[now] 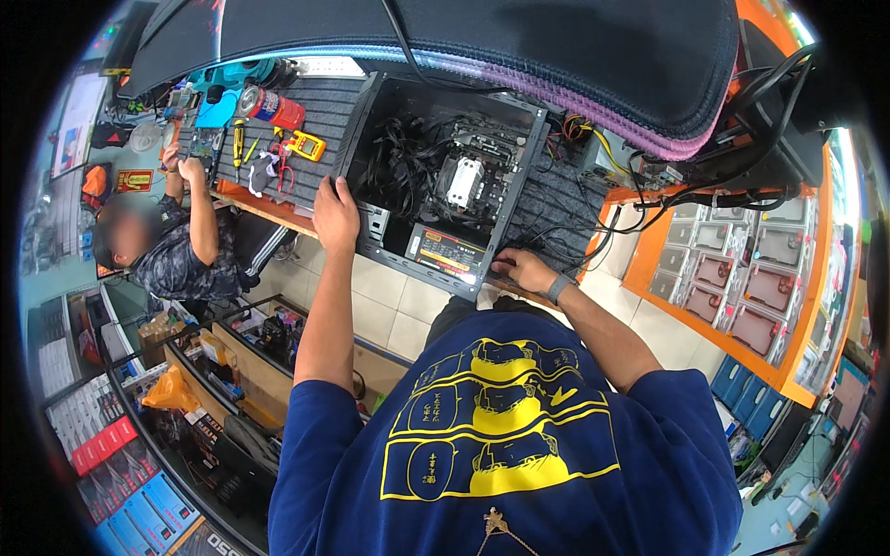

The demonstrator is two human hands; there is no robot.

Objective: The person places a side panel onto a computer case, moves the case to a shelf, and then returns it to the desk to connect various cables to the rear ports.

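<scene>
A black metal computer case (408, 263) lies open on a grey ribbed counter (326, 100), the left hand (336, 215) holding its near left edge — whether the right hand (527, 271), curled at the near right corner, grasps anything cannot be told. Inside, a white rectangular block (464, 181) appears fitted — thin black cables (399, 162) lie loosely bunched, the side uncovered.

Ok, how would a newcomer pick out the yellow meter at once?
Find the open computer case. Left of it, just below the red can, lies the meter. Unlike the slim yellow-and-black screwdriver nearby, it is boxy.
</scene>
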